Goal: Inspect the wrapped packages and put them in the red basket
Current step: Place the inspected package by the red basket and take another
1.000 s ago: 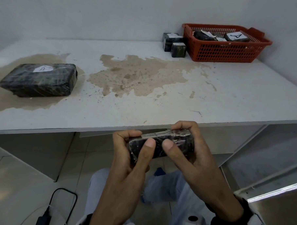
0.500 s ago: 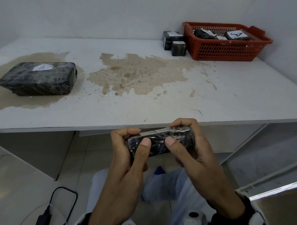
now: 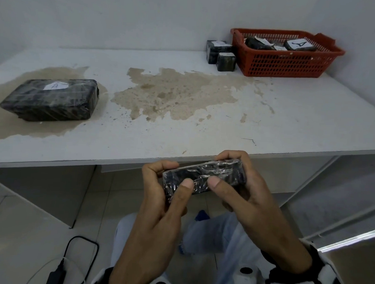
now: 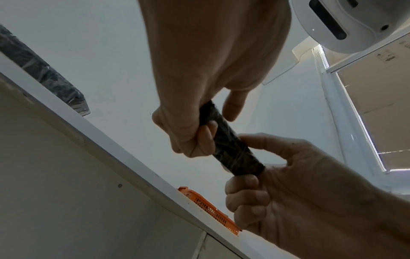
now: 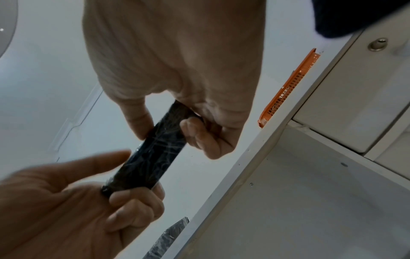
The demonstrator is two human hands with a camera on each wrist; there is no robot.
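Below the table edge, both hands' grip pinches the small wrapped package.

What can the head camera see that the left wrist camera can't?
Only the head view shows the brown stain on the table top, the two small packages beside the red basket, and the packages lying inside it. Only the left wrist view shows the table's underside and the wall above. Both show the left hand and right hand holding the wrapped package, and the big package on the table.
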